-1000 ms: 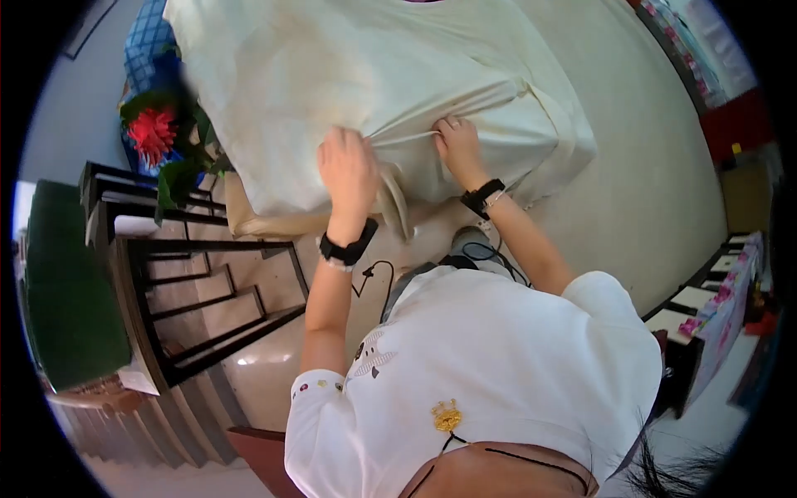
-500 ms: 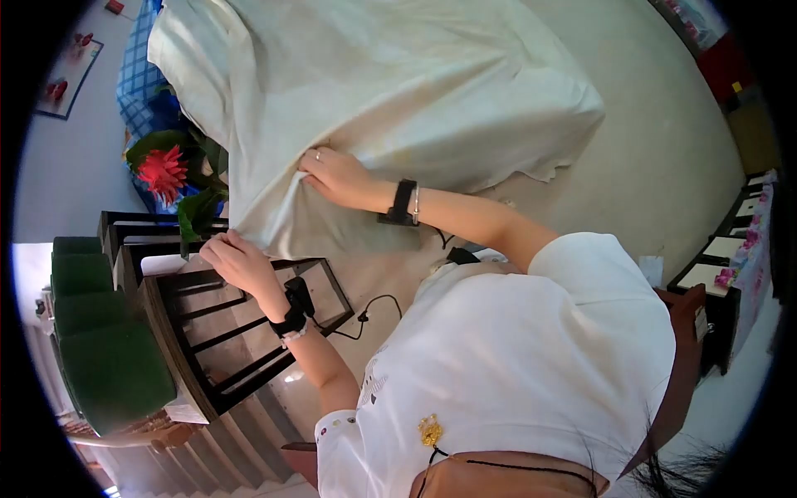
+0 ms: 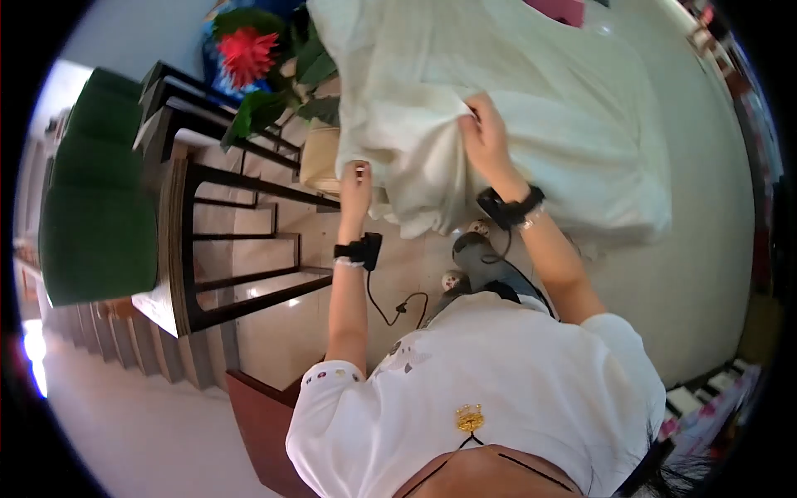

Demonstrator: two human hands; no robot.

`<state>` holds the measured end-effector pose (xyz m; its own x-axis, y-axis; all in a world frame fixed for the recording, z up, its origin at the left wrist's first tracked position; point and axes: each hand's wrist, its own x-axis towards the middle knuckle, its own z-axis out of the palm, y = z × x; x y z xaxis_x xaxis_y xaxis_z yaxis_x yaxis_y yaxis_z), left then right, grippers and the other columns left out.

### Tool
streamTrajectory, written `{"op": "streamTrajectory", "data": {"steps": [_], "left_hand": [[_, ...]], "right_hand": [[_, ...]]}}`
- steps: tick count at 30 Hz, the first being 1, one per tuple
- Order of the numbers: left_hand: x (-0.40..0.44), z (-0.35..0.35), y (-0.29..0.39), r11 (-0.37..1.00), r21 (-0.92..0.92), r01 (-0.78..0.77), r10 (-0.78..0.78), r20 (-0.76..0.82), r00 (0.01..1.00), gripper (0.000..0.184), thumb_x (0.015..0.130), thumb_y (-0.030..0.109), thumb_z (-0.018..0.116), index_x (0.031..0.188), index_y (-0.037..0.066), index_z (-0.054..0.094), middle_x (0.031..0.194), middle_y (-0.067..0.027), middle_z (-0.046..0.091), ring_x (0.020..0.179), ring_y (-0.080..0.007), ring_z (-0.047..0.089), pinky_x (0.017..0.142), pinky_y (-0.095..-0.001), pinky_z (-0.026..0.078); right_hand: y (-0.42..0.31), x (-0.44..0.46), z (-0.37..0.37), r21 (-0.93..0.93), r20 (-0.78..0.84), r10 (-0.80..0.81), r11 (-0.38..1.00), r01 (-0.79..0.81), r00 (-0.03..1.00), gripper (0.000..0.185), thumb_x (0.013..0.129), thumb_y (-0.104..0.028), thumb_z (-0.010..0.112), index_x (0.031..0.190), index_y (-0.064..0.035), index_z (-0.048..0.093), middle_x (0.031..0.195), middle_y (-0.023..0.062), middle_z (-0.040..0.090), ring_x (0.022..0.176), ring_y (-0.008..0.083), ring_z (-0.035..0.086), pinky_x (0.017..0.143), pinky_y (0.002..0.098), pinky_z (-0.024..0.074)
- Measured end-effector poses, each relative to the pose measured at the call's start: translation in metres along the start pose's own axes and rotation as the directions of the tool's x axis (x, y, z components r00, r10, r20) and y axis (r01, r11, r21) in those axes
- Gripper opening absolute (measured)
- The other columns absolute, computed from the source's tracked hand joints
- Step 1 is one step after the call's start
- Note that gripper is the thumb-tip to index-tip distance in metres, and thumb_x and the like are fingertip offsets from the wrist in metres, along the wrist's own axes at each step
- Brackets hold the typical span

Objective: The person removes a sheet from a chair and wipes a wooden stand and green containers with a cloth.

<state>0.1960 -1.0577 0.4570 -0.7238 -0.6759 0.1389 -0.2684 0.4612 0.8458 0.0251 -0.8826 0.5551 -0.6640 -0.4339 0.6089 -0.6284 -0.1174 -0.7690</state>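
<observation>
A large off-white cloth [image 3: 573, 141] hangs in folds in front of me and spreads toward the far side. My right hand [image 3: 488, 143] pinches a gathered fold near its middle, and the fabric bunches below the fingers. At the cloth's left edge, my left hand [image 3: 355, 189] is closed on the fabric, its fingertips curled and partly hidden. Each wrist wears a black strap with a small dark device, the left device [image 3: 374, 251] trailing a thin cable. What lies under the cloth is covered.
On the left stand dark-framed chairs [image 3: 187, 241] with a green cushioned back [image 3: 100, 199]. Behind them is a plant with a red flower [image 3: 247, 56]. A folded beige item [image 3: 320, 158] sits beside the cloth. Stairs [image 3: 158, 349] descend at lower left. Cables hang near my feet.
My view has turned, so the cloth and chairs appear shifted. Both hands have moved right in view, the right one higher, and the cloth is now bunched between them. My feet have come into view.
</observation>
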Motion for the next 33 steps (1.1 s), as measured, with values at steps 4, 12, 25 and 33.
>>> {"op": "streamTrajectory", "data": {"steps": [4, 12, 25, 33], "left_hand": [[0.010, 0.015, -0.038, 0.997, 0.035, 0.066, -0.064, -0.070, 0.995, 0.021, 0.078, 0.013, 0.047, 0.094, -0.001, 0.048, 0.088, -0.0153, 0.051, 0.079, -0.0260, 0.050, 0.070, -0.0320, 0.040], [0.057, -0.007, -0.094, 0.978, 0.135, 0.158, -0.130, -0.195, 0.972, 0.042, 0.072, 0.021, 0.054, 0.103, -0.005, 0.043, 0.098, -0.0242, 0.045, 0.095, -0.0369, 0.041, 0.082, -0.0383, 0.034], [0.167, 0.059, -0.221, 0.848, -0.399, 0.348, -0.259, 0.262, 0.930, 0.072, 0.070, 0.036, 0.057, 0.116, -0.010, 0.028, 0.114, -0.0227, 0.038, 0.104, -0.0262, 0.041, 0.084, -0.0307, 0.035], [0.208, -0.001, -0.102, 0.619, -0.603, 0.503, 0.033, 0.660, 0.750, 0.069, 0.075, 0.032, 0.054, 0.125, 0.002, 0.017, 0.119, -0.0133, 0.036, 0.104, -0.0220, 0.040, 0.083, -0.0297, 0.036]], "right_hand": [[-0.003, 0.007, -0.006, 0.012, 0.074, -0.020, 1.000, 0.019, 0.997, 0.012, 0.072, 0.002, 0.043, 0.083, 0.0005, 0.042, 0.071, 0.0130, 0.041, 0.061, 0.0251, 0.041, 0.057, 0.0278, 0.0358], [0.012, -0.007, -0.002, -0.113, 0.158, 0.115, 0.989, -0.098, 0.981, 0.009, 0.072, 0.000, 0.043, 0.082, -0.0003, 0.043, 0.066, 0.0108, 0.041, 0.057, 0.0201, 0.041, 0.054, 0.0268, 0.0355], [-0.016, -0.014, 0.037, -0.305, -0.234, 0.369, 0.851, -0.428, 0.899, 0.006, 0.074, -0.001, 0.040, 0.079, 0.0010, 0.042, 0.066, 0.0098, 0.041, 0.059, 0.0151, 0.040, 0.053, 0.0263, 0.0354], [-0.032, -0.053, 0.081, -0.588, -0.481, 0.165, 0.667, -0.457, 0.861, 0.006, 0.072, -0.001, 0.044, 0.077, 0.0008, 0.043, 0.069, 0.0139, 0.042, 0.066, 0.0284, 0.041, 0.061, 0.0323, 0.0348]]}}
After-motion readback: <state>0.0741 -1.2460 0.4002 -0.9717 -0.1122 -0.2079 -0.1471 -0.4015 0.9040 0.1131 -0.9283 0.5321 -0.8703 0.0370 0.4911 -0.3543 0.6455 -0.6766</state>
